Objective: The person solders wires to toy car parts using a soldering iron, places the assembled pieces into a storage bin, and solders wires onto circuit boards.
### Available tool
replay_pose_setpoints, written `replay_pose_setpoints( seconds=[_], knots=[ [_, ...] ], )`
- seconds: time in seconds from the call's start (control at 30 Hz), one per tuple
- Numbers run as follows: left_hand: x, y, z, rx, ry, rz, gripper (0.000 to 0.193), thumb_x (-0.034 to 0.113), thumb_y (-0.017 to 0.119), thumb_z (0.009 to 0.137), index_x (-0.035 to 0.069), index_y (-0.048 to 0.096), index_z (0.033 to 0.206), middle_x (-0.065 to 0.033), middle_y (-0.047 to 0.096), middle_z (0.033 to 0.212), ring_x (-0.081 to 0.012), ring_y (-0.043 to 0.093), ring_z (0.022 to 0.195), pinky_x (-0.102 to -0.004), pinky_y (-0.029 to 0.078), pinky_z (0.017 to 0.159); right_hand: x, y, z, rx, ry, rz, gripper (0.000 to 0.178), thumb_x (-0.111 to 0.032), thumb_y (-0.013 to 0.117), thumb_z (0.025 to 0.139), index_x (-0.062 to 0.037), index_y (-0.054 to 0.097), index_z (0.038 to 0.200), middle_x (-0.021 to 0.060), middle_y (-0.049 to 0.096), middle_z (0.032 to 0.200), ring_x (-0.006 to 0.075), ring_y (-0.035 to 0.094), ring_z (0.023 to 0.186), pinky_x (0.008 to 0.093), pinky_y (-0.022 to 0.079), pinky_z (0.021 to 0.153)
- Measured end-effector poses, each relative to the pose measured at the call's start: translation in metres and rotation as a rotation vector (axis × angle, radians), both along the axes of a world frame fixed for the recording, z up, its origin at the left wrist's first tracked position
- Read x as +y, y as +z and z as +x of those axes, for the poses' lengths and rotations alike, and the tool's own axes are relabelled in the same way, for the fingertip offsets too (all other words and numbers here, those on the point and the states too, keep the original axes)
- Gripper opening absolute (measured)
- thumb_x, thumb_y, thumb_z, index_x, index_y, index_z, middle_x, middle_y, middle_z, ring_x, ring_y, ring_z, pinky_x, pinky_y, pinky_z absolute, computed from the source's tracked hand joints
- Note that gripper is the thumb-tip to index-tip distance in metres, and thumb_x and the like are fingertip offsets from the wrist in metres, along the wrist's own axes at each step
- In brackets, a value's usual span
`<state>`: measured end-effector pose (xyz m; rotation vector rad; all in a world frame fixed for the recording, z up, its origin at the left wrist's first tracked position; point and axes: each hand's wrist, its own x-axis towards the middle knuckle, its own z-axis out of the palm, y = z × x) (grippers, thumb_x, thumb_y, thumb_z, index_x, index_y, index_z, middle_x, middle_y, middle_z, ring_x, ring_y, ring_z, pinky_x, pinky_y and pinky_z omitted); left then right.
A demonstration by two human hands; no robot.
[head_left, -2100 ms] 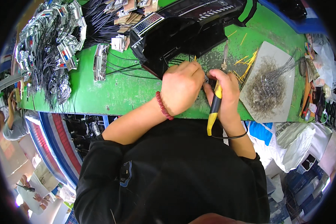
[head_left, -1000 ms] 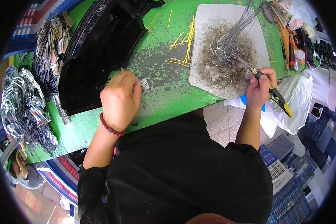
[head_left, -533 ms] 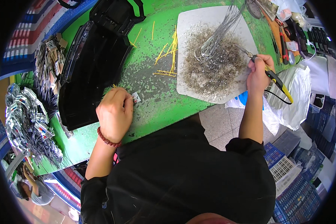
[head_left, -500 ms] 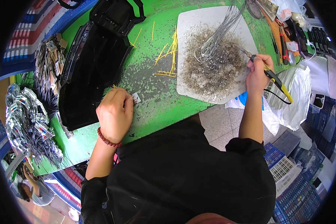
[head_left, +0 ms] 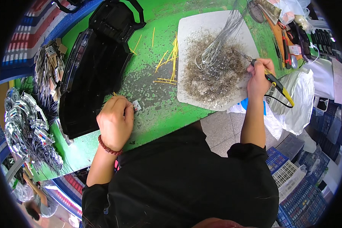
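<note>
My right hand (head_left: 259, 80) is closed around a yellow-and-black soldering iron (head_left: 279, 88), its tip pointing up and left over a whitish board (head_left: 188, 28). Dark specks and silvery crumbs cover the middle of that board. Across its far part lies a bundle of thin silvery wires (head_left: 221, 41). My left hand (head_left: 114, 117), with a red bead bracelet at the wrist, rests at the near side of the green table with fingers curled in. What they pinch is hidden. A small white piece (head_left: 136, 105) shows beside the knuckles, and a yellow bit sticks out beyond them.
A large black plastic housing (head_left: 98, 72) lies left of centre. Several yellow sticks (head_left: 174, 57) lie beside the board. Bundles of wired parts (head_left: 26, 125) fill the table's left end. Pliers (head_left: 286, 49) and a white plastic bag (head_left: 294, 98) are at right. Another person works at far lower left.
The soldering iron has tilted slightly, its cable end lower, with my right hand still around it. My left hand stays closed in about the same place. The whole view has shifted a little.
</note>
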<state>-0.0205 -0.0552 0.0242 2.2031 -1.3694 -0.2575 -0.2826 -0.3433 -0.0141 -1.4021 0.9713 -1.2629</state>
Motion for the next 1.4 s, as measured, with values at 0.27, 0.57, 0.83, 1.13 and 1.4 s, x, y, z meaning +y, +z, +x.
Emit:
replay_pose_setpoints(
  seconds=[0.27, 0.57, 0.83, 1.13, 1.4],
  knots=[
    [0.000, 0.001, -0.001, 0.007, -0.007, -0.024, 0.006, -0.002, 0.066, 0.076, 0.001, 0.061, 0.077, -0.0119, 0.064, 0.084, -0.0315, 0.063, 0.075, -0.0374, 0.052, 0.065, 0.000, 0.000, -0.009, -0.090, -0.026, 0.003, 0.005, -0.003, 0.059, 0.085, -0.0015, 0.055, 0.083, 0.0052, 0.059, 0.068, 0.0120, 0.056, 0.055, 0.0227, 0.044, 0.055],
    [0.006, -0.003, 0.002, -0.017, -0.016, -0.058, 0.006, -0.001, 0.065, 0.076, 0.002, 0.060, 0.076, -0.0118, 0.063, 0.082, -0.0317, 0.063, 0.074, -0.0380, 0.051, 0.064, 0.003, -0.002, -0.007, -0.158, 0.022, 0.000, 0.005, -0.002, 0.057, 0.087, -0.0025, 0.054, 0.083, 0.0056, 0.057, 0.069, 0.0122, 0.056, 0.056, 0.0221, 0.043, 0.053],
    [0.003, -0.008, 0.005, -0.051, -0.058, -0.098, 0.006, 0.001, 0.066, 0.076, 0.004, 0.061, 0.075, -0.0095, 0.063, 0.079, -0.0297, 0.063, 0.073, -0.0370, 0.052, 0.064, 0.086, 0.014, 0.024, -0.208, 0.343, -0.026, 0.011, -0.009, 0.056, 0.086, 0.0006, 0.053, 0.091, 0.0106, 0.059, 0.074, 0.0126, 0.053, 0.052, 0.0233, 0.043, 0.049],
    [0.009, -0.013, 0.006, -0.029, -0.016, -0.111, 0.005, 0.001, 0.066, 0.074, 0.004, 0.061, 0.075, -0.0088, 0.063, 0.081, -0.0293, 0.063, 0.074, -0.0371, 0.051, 0.062, 0.174, -0.001, 0.081, 0.097, 0.657, -0.004, 0.019, -0.011, 0.065, 0.086, -0.0013, 0.052, 0.095, 0.0065, 0.058, 0.074, 0.0101, 0.056, 0.061, 0.0237, 0.047, 0.058],
    [0.008, -0.011, 0.006, -0.001, -0.034, -0.108, 0.006, 0.000, 0.064, 0.074, 0.003, 0.059, 0.075, -0.0106, 0.060, 0.079, -0.0310, 0.062, 0.073, -0.0392, 0.051, 0.063, 0.179, -0.010, 0.087, 0.117, 0.604, -0.083, 0.023, -0.013, 0.074, 0.078, -0.0009, 0.058, 0.089, 0.0046, 0.058, 0.068, 0.0076, 0.049, 0.056, 0.0232, 0.039, 0.051]
  ],
)
